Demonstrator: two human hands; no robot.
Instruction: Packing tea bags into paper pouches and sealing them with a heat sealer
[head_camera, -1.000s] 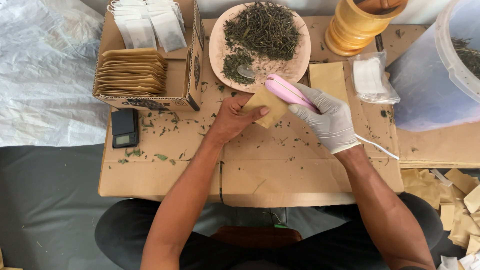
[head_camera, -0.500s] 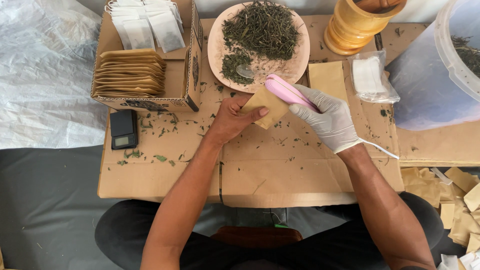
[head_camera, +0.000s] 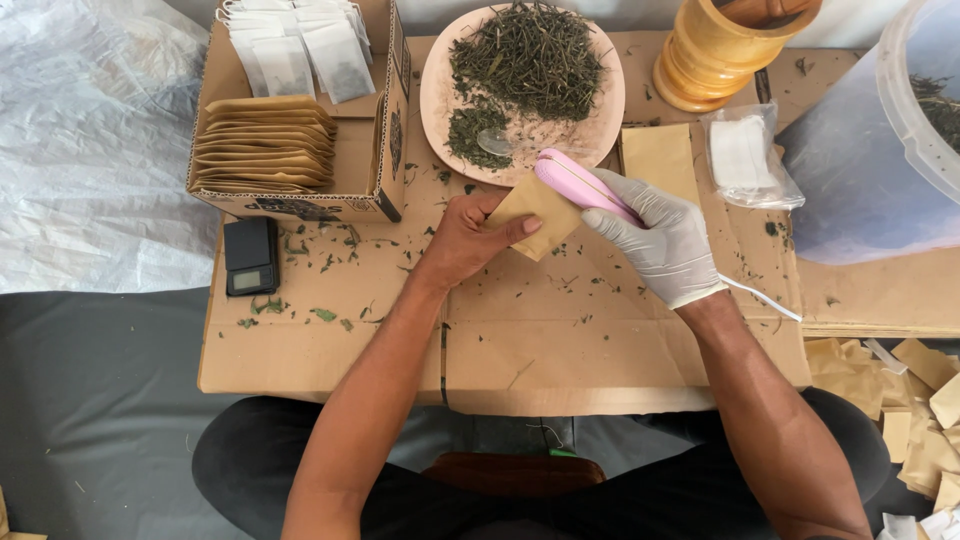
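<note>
Holding a small brown paper packet (head_camera: 535, 212) flat between thumb and fingers, the bare left hand (head_camera: 470, 240) steadies it above the cardboard sheet (head_camera: 560, 340). The gloved right hand (head_camera: 665, 240) is closed around a pink sealer (head_camera: 580, 185), clamped on the packet's upper edge. Good practice: keep the edge straight, pressure even. A plate (head_camera: 440, 95) of dried leaves lies just beyond.

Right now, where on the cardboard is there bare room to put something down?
The near cardboard sheet, between the forearms, is free apart from a few crumbs. The patch below the small black scale is littered with leaf bits. It is crowded around the plate, the box of envelopes and both hands.
</note>
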